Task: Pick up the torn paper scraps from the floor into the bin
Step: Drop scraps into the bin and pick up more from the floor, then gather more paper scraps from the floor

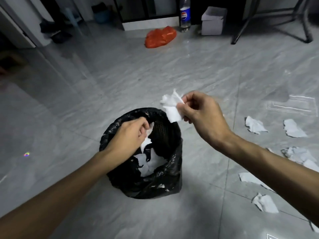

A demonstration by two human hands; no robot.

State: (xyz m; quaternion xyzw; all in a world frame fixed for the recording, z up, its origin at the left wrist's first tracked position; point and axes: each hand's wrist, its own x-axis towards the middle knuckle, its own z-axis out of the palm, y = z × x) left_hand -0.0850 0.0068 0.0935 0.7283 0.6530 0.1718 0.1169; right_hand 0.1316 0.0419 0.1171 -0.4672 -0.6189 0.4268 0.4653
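A small bin [172, 183] lined with a black plastic bag stands on the grey tiled floor in front of me. White paper scraps [146, 167] lie inside it. My left hand [128, 133] hovers over the bin's mouth, fingers closed on a white scrap [146, 141] that hangs into the opening. My right hand [201, 114] is just past the bin's far right rim and pinches a bunch of white scraps [170, 105]. Several more torn scraps lie on the floor to the right, among them one [254, 125], another [293, 129] and one nearer me [265, 203].
An orange plastic bag [160, 37] lies on the floor farther back. Behind it stand a Pepsi bottle [185, 14] and a white cardboard box [213, 21]. Black metal chair or table legs [269, 23] are at the back right. A door frame [19, 30] is at the left.
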